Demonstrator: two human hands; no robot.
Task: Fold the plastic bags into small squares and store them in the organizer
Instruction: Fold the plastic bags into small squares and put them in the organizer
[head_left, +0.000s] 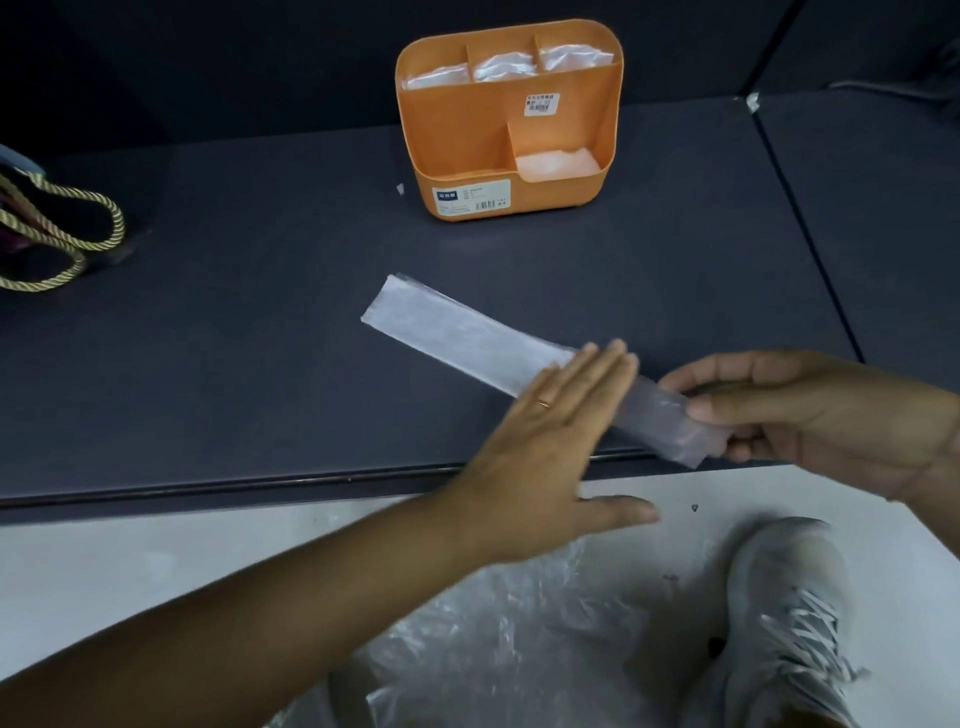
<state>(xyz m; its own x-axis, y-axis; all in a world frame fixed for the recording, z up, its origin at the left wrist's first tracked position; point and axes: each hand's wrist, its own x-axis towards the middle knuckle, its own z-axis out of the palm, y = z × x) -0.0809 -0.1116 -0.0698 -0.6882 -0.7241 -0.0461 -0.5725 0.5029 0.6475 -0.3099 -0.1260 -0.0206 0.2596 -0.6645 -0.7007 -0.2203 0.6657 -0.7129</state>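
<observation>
strip: long translucent white folded plastic bag strip (457, 332) lies diagonal on the dark grey desk (234, 353), far end at 10 o'clock, near end at 4 o'clock, past the desk edge.
left hand (550, 441): flat on mid-strip, fingers (597, 374) straight and pressed together.
right hand (810, 415): pinches the 4 o'clock end.
step: likely flattening before the square folds.
do well: hold tension at the pinch, sweep air toward 10 o'clock, match edges on each fold.
target: orange plastic organizer (452, 130) at 12 o'clock, well apart; several slots hold folded bags.
</observation>
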